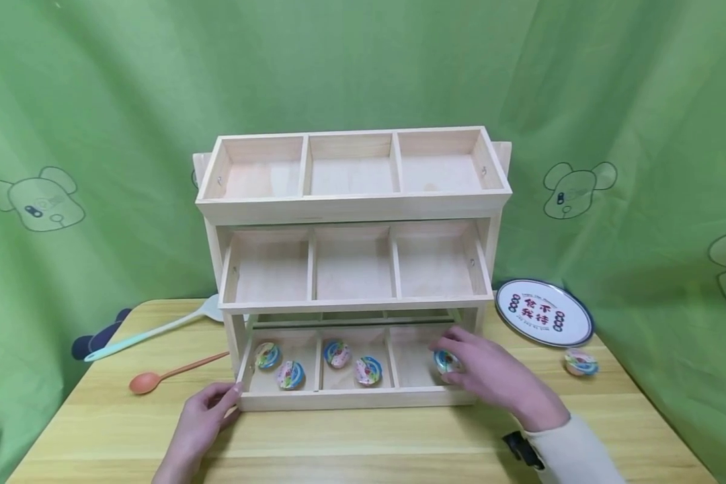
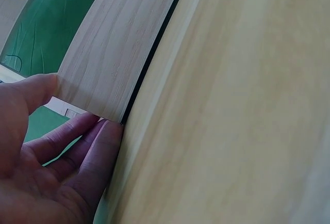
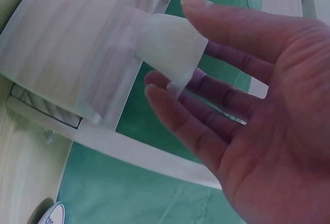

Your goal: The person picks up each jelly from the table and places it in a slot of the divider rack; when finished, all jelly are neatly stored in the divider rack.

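A three-tier wooden shelf rack [image 1: 353, 210] stands on the table, each tier split into three compartments. My right hand [image 1: 495, 371] pinches a jelly cup [image 1: 445, 361] with a colourful lid, over the bottom tier's right compartment. In the right wrist view, the cup's pale translucent body [image 3: 172, 43] shows between thumb and fingers. At the bottom tier's front left corner, my left hand [image 1: 201, 418] grips the end of the front board [image 2: 111, 53], thumb on its upper edge and fingers at its lower corner. Two jelly cups [image 1: 290, 375] lie in the left compartment, two more [image 1: 368, 371] in the middle one.
Another jelly cup [image 1: 581, 361] lies on the table at the right, before a white oval plate [image 1: 535, 323] with a dark blue rim. An orange spoon [image 1: 145, 383] and a pale blue-handled utensil [image 1: 151, 334] lie left of the rack. Green cloth [image 1: 363, 60] hangs behind.
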Available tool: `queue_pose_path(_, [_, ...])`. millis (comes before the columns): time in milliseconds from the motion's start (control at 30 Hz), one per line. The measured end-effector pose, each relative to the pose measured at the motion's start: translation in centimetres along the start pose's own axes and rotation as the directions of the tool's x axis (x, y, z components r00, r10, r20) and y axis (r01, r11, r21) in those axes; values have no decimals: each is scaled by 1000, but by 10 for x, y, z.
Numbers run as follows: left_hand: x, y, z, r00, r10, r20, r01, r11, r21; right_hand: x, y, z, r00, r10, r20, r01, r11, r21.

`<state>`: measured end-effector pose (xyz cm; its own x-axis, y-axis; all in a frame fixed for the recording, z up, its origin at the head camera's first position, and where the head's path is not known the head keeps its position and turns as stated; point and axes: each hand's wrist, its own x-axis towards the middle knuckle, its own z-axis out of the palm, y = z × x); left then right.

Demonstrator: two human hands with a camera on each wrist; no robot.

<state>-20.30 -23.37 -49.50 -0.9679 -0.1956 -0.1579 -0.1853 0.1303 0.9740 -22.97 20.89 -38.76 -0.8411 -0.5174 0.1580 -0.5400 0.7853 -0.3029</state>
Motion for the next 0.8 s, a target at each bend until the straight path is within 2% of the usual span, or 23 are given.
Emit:
queue_pose_path(367, [-2, 1, 0, 1000, -6, -9, 7, 1000, 11, 23, -2, 11, 1000, 10, 2, -10, 1000, -1])
queue_pose_path(600, [-1, 1, 1, 1000, -11, 0, 11, 1000, 12, 37, 0, 21, 999, -37, -10, 37, 999, -38])
queue_pose_path(800, [-1, 2, 0, 1000, -13, 1, 13, 1000, 11, 48, 1, 32, 999, -40, 7, 40, 999, -15])
